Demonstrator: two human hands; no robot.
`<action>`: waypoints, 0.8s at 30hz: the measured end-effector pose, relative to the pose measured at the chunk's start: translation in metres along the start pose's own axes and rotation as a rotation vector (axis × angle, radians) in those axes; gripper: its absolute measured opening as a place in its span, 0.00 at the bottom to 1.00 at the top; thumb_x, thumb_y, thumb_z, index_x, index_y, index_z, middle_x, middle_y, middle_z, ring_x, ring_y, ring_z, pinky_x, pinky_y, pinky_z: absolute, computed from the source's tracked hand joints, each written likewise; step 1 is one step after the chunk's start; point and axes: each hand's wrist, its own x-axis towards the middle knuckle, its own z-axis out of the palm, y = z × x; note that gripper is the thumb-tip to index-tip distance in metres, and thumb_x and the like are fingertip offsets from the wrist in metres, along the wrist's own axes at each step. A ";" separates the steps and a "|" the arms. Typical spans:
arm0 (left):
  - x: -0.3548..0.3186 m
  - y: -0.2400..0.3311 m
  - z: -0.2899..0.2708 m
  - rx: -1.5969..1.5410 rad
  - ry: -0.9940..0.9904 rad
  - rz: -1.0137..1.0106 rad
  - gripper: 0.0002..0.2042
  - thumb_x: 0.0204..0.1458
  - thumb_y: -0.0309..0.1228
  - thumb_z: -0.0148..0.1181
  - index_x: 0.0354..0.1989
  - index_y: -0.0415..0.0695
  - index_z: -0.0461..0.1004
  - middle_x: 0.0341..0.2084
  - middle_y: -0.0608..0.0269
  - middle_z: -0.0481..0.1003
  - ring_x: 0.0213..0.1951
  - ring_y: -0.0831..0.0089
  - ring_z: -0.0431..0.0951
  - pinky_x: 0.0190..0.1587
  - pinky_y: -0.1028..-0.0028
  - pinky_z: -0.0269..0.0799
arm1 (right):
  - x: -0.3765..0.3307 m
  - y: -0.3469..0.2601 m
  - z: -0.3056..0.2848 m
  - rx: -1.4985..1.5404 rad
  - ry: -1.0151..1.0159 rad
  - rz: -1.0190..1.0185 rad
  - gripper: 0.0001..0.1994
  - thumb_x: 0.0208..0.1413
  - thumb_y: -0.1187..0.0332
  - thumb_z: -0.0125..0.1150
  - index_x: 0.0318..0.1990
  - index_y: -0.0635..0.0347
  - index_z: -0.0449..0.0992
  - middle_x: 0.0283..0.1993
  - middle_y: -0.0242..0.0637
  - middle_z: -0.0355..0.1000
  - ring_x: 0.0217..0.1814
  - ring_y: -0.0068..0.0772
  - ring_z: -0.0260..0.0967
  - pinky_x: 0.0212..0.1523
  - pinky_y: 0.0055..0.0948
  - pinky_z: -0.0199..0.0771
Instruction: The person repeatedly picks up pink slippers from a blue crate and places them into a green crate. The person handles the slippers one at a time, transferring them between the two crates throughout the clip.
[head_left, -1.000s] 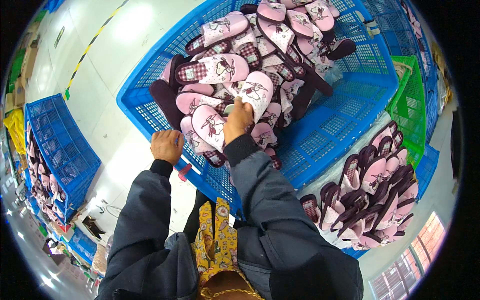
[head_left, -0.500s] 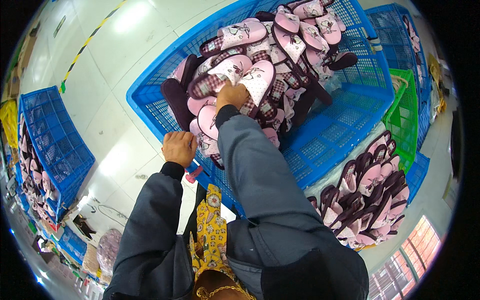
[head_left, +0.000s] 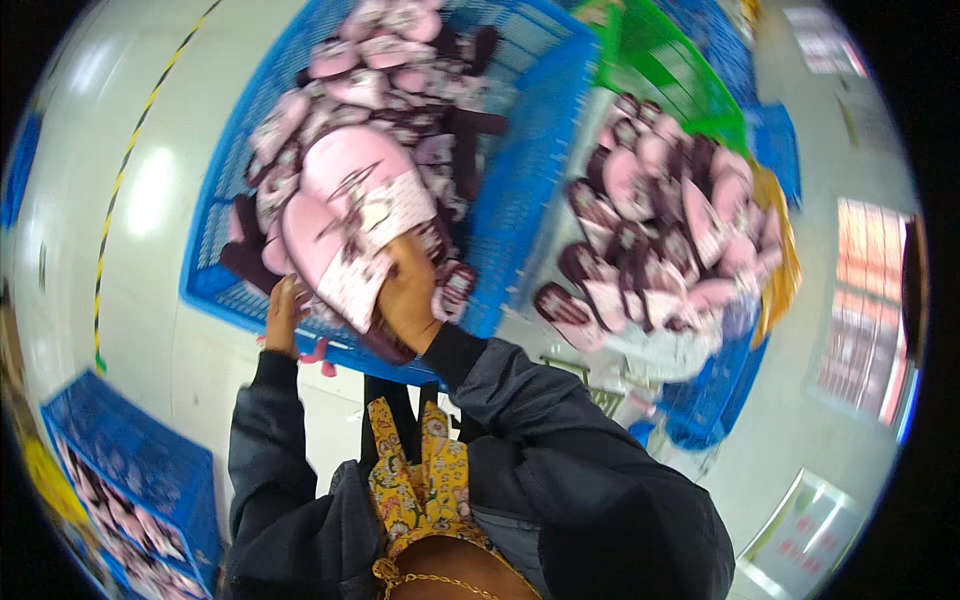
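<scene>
My right hand (head_left: 408,290) is closed around a pair of pink slippers (head_left: 318,240) with dark soles and pale dotted bands. The two slippers overlap, toes pointing away from me, raised above the near part of a large blue crate (head_left: 525,190). Motion smears their printed drawings. Beside the near left rim of the crate is my left hand (head_left: 283,315), its fingers partly extended upward and nothing visible in them. Whether it touches the rim or the slipper's edge I cannot tell. A heap of similar slippers (head_left: 385,50) fills the crate's left and far side.
To the right, more slippers (head_left: 660,210) lie piled over clear plastic, next to a green crate (head_left: 665,60). Another blue crate (head_left: 140,450) holding slippers stands at lower left. Yellow-black tape (head_left: 128,165) runs along the floor at left. A pink tie (head_left: 318,358) hangs by the near rim.
My right hand has lifted the pair of slippers off the heap and drawn it nearer to me. The left hand has shifted slightly at the rim. The whole view has turned toward the right.
</scene>
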 end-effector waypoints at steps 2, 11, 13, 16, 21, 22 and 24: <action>-0.042 0.031 0.052 -0.387 -0.197 0.134 0.32 0.59 0.55 0.42 0.65 0.45 0.54 0.61 0.59 0.60 0.61 0.62 0.62 0.61 0.61 0.58 | -0.023 -0.026 -0.044 -0.041 -0.044 0.001 0.18 0.42 0.80 0.51 0.45 0.63 0.72 0.43 0.51 0.68 0.46 0.57 0.63 0.47 0.39 0.64; -0.144 0.048 0.202 -0.828 -0.678 -0.023 0.36 0.57 0.60 0.37 0.66 0.44 0.52 0.63 0.56 0.57 0.63 0.59 0.59 0.64 0.59 0.53 | -0.112 -0.061 -0.210 0.084 -0.104 0.005 0.17 0.41 0.77 0.57 0.43 0.65 0.70 0.43 0.49 0.66 0.48 0.55 0.62 0.49 0.41 0.64; -0.167 0.034 0.236 -0.793 -0.698 -0.033 0.36 0.58 0.60 0.38 0.66 0.44 0.52 0.62 0.56 0.58 0.62 0.59 0.59 0.64 0.59 0.54 | -0.130 -0.058 -0.250 0.104 -0.059 0.035 0.16 0.46 0.71 0.61 0.44 0.64 0.70 0.44 0.48 0.67 0.49 0.53 0.63 0.49 0.39 0.65; -0.196 0.018 0.295 -0.732 -0.746 -0.046 0.35 0.58 0.59 0.39 0.65 0.44 0.53 0.62 0.57 0.59 0.61 0.59 0.60 0.64 0.60 0.55 | -0.144 -0.075 -0.324 0.142 0.093 -0.080 0.17 0.41 0.75 0.59 0.42 0.66 0.66 0.40 0.51 0.66 0.44 0.58 0.62 0.45 0.43 0.64; -0.230 -0.015 0.402 -0.620 -0.863 -0.089 0.34 0.58 0.58 0.40 0.65 0.44 0.54 0.60 0.57 0.61 0.60 0.60 0.62 0.63 0.60 0.57 | -0.184 -0.065 -0.440 -0.039 0.231 -0.155 0.21 0.44 0.69 0.60 0.46 0.69 0.66 0.45 0.55 0.66 0.48 0.59 0.61 0.50 0.46 0.62; -0.235 -0.028 0.423 -0.594 -0.890 -0.115 0.34 0.58 0.57 0.40 0.65 0.44 0.54 0.60 0.57 0.62 0.60 0.60 0.62 0.63 0.60 0.57 | -0.196 -0.056 -0.457 -0.106 0.272 -0.097 0.21 0.43 0.69 0.60 0.46 0.70 0.67 0.46 0.56 0.66 0.49 0.59 0.61 0.52 0.47 0.61; -0.241 -0.052 0.455 -0.524 -0.924 -0.150 0.33 0.58 0.57 0.40 0.64 0.44 0.55 0.59 0.57 0.62 0.60 0.60 0.63 0.62 0.60 0.58 | -0.221 -0.030 -0.492 -0.191 0.253 -0.087 0.22 0.45 0.69 0.58 0.48 0.72 0.68 0.51 0.57 0.65 0.55 0.59 0.60 0.56 0.46 0.59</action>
